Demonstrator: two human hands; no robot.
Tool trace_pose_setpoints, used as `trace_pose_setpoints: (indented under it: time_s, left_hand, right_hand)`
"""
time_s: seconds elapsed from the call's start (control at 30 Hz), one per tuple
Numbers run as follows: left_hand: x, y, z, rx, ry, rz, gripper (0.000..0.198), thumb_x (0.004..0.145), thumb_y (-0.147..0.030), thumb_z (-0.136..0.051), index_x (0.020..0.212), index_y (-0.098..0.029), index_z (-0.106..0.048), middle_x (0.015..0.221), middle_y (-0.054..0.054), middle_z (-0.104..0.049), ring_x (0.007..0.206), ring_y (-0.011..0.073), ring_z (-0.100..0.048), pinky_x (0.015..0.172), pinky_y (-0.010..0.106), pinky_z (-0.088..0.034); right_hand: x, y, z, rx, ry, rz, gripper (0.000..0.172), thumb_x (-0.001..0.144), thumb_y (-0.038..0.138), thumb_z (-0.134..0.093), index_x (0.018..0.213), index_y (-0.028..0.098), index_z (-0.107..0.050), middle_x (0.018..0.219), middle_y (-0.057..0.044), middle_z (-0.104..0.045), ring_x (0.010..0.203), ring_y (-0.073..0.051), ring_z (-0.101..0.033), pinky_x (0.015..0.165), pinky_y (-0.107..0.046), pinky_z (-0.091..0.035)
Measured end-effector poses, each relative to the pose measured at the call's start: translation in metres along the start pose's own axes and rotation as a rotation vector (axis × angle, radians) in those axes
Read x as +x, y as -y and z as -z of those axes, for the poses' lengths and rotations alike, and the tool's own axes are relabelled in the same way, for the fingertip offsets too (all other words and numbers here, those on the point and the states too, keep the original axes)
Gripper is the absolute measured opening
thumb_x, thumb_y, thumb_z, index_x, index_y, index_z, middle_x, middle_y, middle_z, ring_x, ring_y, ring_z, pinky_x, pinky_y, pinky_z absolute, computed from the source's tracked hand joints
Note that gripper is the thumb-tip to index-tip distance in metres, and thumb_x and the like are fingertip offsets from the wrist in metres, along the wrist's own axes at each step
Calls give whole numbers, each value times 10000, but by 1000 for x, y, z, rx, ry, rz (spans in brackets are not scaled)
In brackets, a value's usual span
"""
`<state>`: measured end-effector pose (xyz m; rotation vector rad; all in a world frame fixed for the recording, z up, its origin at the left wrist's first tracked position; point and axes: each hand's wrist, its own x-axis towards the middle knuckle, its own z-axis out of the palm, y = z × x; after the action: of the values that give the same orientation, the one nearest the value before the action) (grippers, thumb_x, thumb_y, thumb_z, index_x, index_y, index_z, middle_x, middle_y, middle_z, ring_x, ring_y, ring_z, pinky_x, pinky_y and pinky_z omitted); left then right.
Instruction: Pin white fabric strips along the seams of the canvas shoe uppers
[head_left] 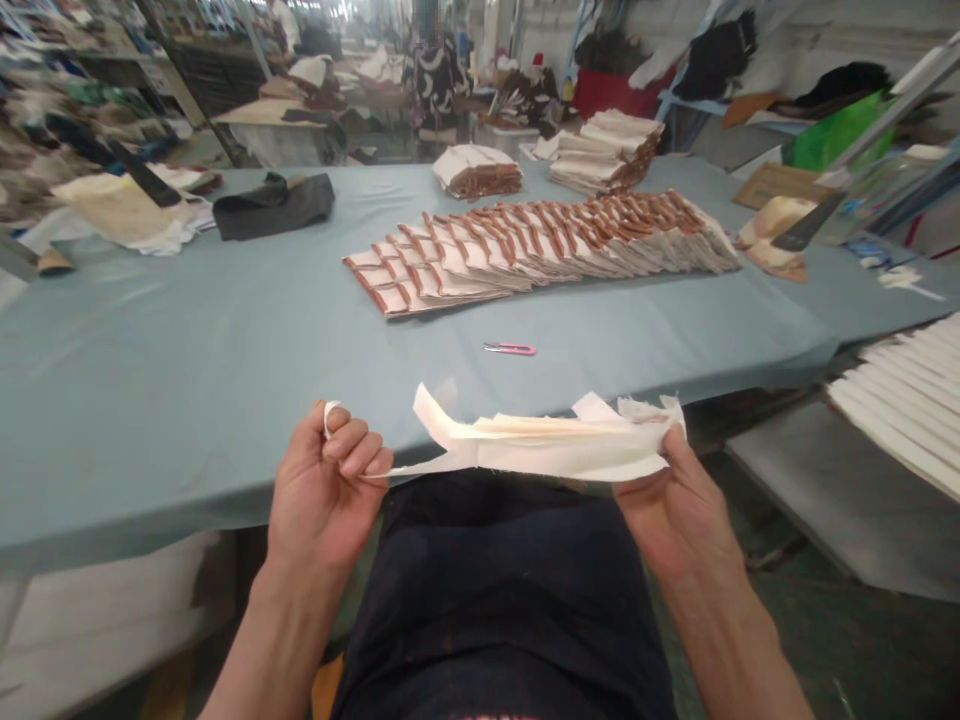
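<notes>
The left hand (330, 465) clenched its fingers around a thin tail (421, 467) of the white cloth bundle (555, 455), while the right hand (669, 500) grasped the other end; held near the bench (187, 380), the bundle seemed only partly separated, its tail not yet detached

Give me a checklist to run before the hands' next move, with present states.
1. Right hand gripping the cream cloth: ok, at its end.
2. Left hand holding the thin strip: ok, in a closed fist.
3. Cloth edges tidy: not ok, loose flaps stick up.
4. Pink snips clear of both hands: ok, lying on the table.
5. Snips' blades shut: cannot tell, too small.
</notes>
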<state>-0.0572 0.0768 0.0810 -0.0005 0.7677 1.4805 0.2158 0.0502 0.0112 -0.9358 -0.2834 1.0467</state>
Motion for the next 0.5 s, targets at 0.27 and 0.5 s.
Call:
trace_pose_setpoints:
  time_s: [0.27,0.5]
  left_hand:
    - [4,-3,19,-90,-115,20,503,1139,-224,-228,657,-207,-371,435,-89,-462,320,59,-493,362,156,-435]
    - [7,-4,27,-24,-232,-5,476,1105,-118,-273,665,-174,-444,467,-77,-502,347,50,-519,390,133,-489]
  right_hand:
    - [18,-6,8,-17,-148,-30,137,993,300,-660,916,207,-724,867,13,-771,799,-151,-754,781,-299,-666]
    - [31,-17,20,-75,-169,-43,105,977,272,-666,937,189,-717,887,-16,-793,818,-174,-776,762,-313,-680]
